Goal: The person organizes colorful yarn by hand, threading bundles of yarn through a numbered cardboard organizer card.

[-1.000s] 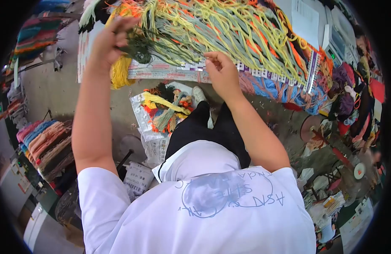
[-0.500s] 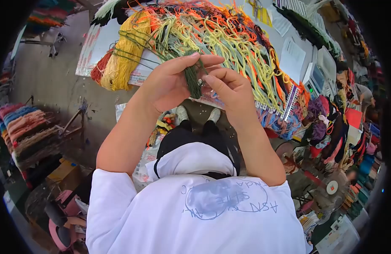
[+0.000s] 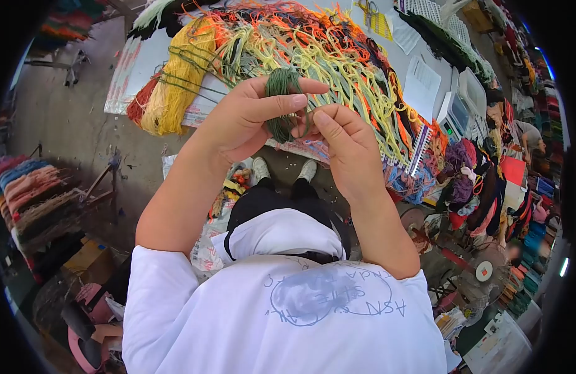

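A small coil of dark green yarn (image 3: 281,82) is wrapped around the fingers of my left hand (image 3: 247,115), the thumb lying across its front. Close beside it, my right hand (image 3: 345,132) pinches at the coil's right edge, apparently on a green strand; the fingertips partly hide it. Loose green strands (image 3: 187,60) run from the left over a yellow yarn hank (image 3: 189,75) toward the coil. Under and beyond my hands spreads a heap of lime, grey and orange yarn (image 3: 313,56) on the table.
The white table (image 3: 127,78) also bears paper sheets (image 3: 420,81), a digital scale (image 3: 455,115) and scissors (image 3: 367,11). Coloured yarn hanks hang on a rack (image 3: 35,187) at left. More yarn (image 3: 462,159) lies at right, near a fan (image 3: 483,270) and another person (image 3: 529,137).
My left thumb has come down across the green coil, which now looks rounder and wraps the fingers. My right hand has shifted slightly right and turned. The view has tilted slightly.
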Available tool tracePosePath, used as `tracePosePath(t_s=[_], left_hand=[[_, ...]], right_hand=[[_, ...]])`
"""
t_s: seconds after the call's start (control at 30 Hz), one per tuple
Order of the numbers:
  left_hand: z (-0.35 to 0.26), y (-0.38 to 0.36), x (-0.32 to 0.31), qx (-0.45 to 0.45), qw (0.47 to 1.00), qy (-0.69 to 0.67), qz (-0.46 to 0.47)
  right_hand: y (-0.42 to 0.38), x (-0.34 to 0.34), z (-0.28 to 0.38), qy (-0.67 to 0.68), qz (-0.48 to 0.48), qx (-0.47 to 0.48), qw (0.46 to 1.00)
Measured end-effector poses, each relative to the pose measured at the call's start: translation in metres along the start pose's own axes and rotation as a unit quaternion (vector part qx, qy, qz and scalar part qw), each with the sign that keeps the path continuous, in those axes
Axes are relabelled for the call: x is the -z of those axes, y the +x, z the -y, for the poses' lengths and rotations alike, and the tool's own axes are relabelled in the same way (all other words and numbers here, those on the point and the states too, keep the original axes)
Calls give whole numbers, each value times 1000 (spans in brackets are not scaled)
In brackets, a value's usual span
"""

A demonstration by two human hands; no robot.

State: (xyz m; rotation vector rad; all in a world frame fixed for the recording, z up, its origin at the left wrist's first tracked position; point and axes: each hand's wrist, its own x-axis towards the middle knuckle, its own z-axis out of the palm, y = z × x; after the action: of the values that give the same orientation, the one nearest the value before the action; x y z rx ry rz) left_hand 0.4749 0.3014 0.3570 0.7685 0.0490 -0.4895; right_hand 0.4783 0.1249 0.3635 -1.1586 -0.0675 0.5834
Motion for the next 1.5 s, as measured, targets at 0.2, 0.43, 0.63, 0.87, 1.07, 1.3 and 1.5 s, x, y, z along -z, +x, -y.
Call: tracePosePath(t_s=[0.2, 0.43, 0.63, 0.87, 1.07, 1.3, 1.5], left_hand=[[1, 5, -8, 23, 1000, 2, -4], [2, 13, -13, 31, 999, 22, 1], [9, 22, -20, 12, 999, 35, -4], [0, 44, 36, 209, 955, -88, 191], [-64, 23, 194, 165, 960, 86, -211], [-160, -12, 324, -123, 871, -45, -474], [51, 89, 184, 99, 923, 210, -307]], right_hand=[[-6, 3, 3, -75, -25, 21, 997], [-11, 9, 3, -28, -46, 54, 997], [-12, 23, -4, -13, -74, 65, 995], [-13, 76, -1, 193, 47, -29, 980], [-97, 307, -6, 298, -157, -14, 941], [-369, 602, 17, 340, -614, 36, 711], [-167, 456, -111, -643, -335, 84, 683]])
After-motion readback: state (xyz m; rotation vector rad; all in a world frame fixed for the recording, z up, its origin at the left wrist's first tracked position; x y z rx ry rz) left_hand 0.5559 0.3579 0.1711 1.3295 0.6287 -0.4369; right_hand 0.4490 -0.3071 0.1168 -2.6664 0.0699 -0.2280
